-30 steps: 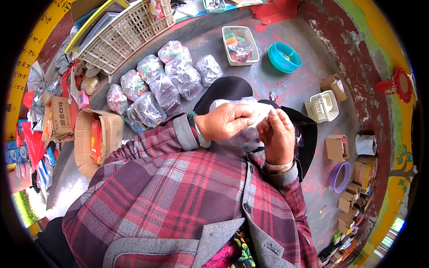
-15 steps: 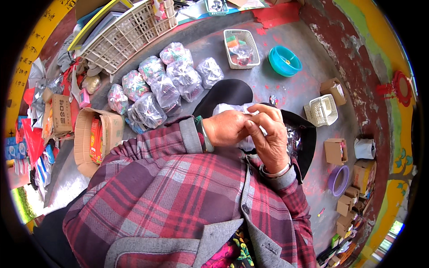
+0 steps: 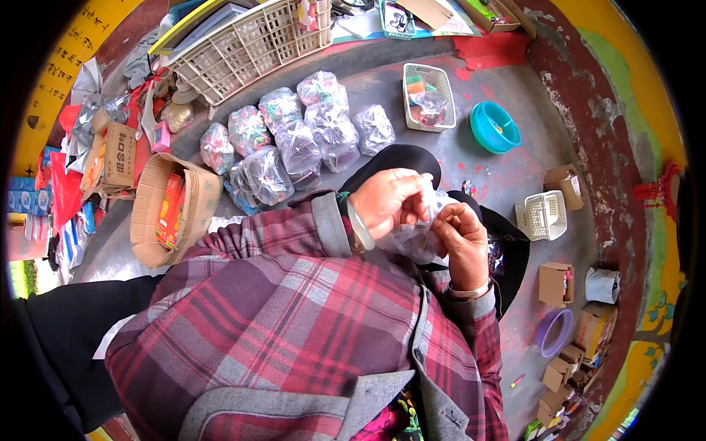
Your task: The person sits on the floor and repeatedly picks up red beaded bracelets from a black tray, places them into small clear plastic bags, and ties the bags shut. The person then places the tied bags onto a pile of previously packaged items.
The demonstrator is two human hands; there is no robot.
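Over my lap, a clear plastic bag [image 3: 413, 241] hangs between my two hands. My left hand [image 3: 388, 200] pinches the upper edge of the bag, fingers bent. Just to the right and a bit lower, my right hand [image 3: 463, 239] grips the other side of the same bag between thumb and fingers. The hands are slightly apart, with the bag's crumpled top stretched between them. What lies inside the bag cannot be made out. Ahead and to the left, several filled clear bags [image 3: 298, 147] of colourful small items sit bunched on the floor.
A white basket [image 3: 407, 110] and teal basins [image 3: 474, 126] stand ahead. To the right are another white basket [image 3: 543, 216], small cardboard boxes [image 3: 555, 285] and a purple basin [image 3: 546, 342]. An open carton [image 3: 200, 192] is at left; a large crate [image 3: 250, 51] stands far left.
My hands have moved apart from being pressed together, and more of the bag now shows between them. The whole view has shifted, so the floor things appear further right.
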